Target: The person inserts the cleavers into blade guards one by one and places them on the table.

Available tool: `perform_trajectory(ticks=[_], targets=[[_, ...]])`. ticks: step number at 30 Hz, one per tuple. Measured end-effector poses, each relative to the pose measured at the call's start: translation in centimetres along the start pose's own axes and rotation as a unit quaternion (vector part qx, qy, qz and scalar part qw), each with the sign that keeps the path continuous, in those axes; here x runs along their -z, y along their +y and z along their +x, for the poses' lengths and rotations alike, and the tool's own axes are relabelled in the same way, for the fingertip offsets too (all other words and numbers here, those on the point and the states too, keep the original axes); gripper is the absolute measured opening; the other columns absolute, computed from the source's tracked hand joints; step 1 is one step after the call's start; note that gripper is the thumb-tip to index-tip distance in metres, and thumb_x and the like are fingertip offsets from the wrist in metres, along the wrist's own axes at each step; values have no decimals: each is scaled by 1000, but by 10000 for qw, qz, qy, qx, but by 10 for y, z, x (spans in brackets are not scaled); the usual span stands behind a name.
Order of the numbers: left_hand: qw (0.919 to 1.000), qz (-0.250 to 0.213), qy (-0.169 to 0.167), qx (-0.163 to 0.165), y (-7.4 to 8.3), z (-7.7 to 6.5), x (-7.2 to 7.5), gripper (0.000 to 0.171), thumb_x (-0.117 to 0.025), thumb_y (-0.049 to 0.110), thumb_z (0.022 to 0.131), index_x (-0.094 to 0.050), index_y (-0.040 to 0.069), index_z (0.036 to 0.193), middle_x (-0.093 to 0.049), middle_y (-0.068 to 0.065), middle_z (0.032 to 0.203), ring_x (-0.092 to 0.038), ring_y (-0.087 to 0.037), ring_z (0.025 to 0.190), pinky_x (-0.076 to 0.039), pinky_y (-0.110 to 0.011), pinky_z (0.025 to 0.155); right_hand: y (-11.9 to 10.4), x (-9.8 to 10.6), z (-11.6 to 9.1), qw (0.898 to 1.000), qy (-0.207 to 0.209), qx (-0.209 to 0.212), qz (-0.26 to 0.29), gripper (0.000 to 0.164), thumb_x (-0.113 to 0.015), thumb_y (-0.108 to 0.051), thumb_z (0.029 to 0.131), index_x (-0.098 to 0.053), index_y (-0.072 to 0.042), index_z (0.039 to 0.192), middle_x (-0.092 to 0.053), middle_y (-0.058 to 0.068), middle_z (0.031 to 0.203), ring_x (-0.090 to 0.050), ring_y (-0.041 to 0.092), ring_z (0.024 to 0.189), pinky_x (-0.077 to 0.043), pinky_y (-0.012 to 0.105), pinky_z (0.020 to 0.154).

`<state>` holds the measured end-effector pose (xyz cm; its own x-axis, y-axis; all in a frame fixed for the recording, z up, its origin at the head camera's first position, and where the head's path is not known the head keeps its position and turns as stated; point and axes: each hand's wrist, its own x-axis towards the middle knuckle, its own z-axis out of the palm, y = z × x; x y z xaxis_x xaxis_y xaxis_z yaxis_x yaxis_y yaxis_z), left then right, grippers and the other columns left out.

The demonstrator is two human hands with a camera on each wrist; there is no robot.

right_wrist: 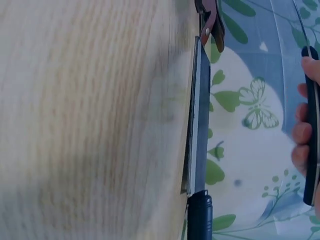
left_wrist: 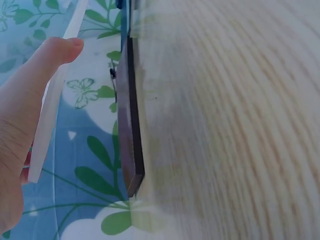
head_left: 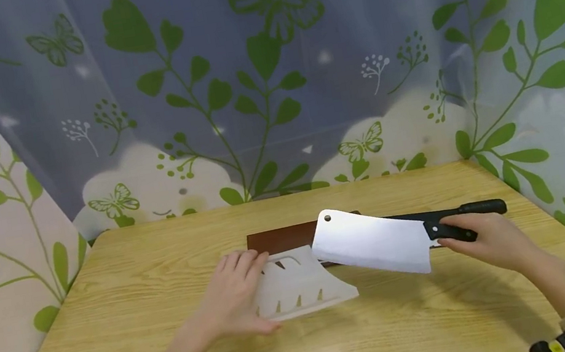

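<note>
My left hand [head_left: 237, 299] grips a white plastic blade cover [head_left: 300, 279] by its left end, with the thumb at its near edge and the fingers at its far edge. Slots are cut through this cover. My right hand [head_left: 497, 236] holds a cleaver [head_left: 369, 242] by its black handle [right_wrist: 313, 125]. The broad silver blade points left, above the table, its tip end close to the cover's right side. In the head view the blade hides part of the things behind it.
Behind the cleaver, on the wooden table [head_left: 161, 252], lie a flat brown piece [head_left: 282, 238] and a long blade with a black ribbed handle [head_left: 484, 207]. A leaf-patterned curtain [head_left: 266, 79] hangs along the table's back and sides.
</note>
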<state>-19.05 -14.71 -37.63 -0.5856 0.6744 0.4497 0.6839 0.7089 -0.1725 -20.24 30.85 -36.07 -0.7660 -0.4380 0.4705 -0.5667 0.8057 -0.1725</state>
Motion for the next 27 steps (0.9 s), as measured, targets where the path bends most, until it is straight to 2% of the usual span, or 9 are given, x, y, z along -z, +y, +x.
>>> perform_trajectory(ticks=[3, 5, 9, 13, 18, 24, 27], targets=[[9998, -82, 157, -100, -4, -3, 2, 110, -68, 69, 49, -46, -5, 127, -50, -19, 115, -47, -31, 104, -40, -46, 92, -2, -3, 3, 9971, 513, 544, -149, 36, -79, -17, 69, -70, -2, 100, -69, 8, 89, -65, 24, 74, -52, 40, 60], [9994, -85, 285, -198, -6, -5, 2, 109, -68, 68, 49, -46, -5, 127, -50, -19, 114, -48, -31, 104, -41, -45, 91, -2, -4, 5, 9952, 665, 711, -113, 37, -80, -14, 67, -70, -1, 99, -70, 9, 89, -65, 25, 74, -52, 40, 60], [9982, -90, 503, -318, -10, -9, 3, 108, -68, 68, 49, -45, -5, 126, -51, -18, 114, -49, -30, 102, -43, -43, 88, -3, -7, 7, 9951, 656, 735, 14, 38, -80, -15, 67, -70, 0, 100, -70, 11, 91, -66, 28, 77, -52, 41, 62], [9978, -65, 554, -355, -12, -11, 3, 109, -68, 69, 48, -45, -4, 126, -51, -17, 112, -50, -29, 100, -44, -42, 85, -1, -11, 7, 9928, 751, 933, -3, 38, -81, -13, 65, -70, 1, 98, -70, 10, 90, -66, 25, 75, -52, 37, 62], [9977, -42, 559, -382, -13, -12, 2, 110, -69, 69, 46, -47, -5, 125, -52, -17, 111, -51, -28, 98, -44, -42, 84, 1, -13, 7, 9891, 921, 1149, 25, 37, -81, -14, 64, -71, 1, 96, -70, 9, 88, -66, 23, 73, -51, 29, 62], [9982, -45, 451, -389, -13, -13, 2, 109, -68, 70, 47, -48, -4, 125, -52, -15, 111, -51, -27, 98, -45, -42, 84, 2, -13, 8, 9854, 998, 1378, 97, 36, -81, -15, 65, -71, 1, 95, -70, 8, 84, -65, 20, 69, -50, 27, 59], [9986, -201, 400, -283, -15, -14, 3, 108, -70, 68, 47, -49, -4, 124, -52, -15, 111, -50, -27, 98, -45, -42, 84, 2, -14, 7, 9834, 985, 1521, 132, 34, -80, -21, 69, -71, -1, 94, -70, 6, 82, -65, 18, 67, -50, 25, 58]])
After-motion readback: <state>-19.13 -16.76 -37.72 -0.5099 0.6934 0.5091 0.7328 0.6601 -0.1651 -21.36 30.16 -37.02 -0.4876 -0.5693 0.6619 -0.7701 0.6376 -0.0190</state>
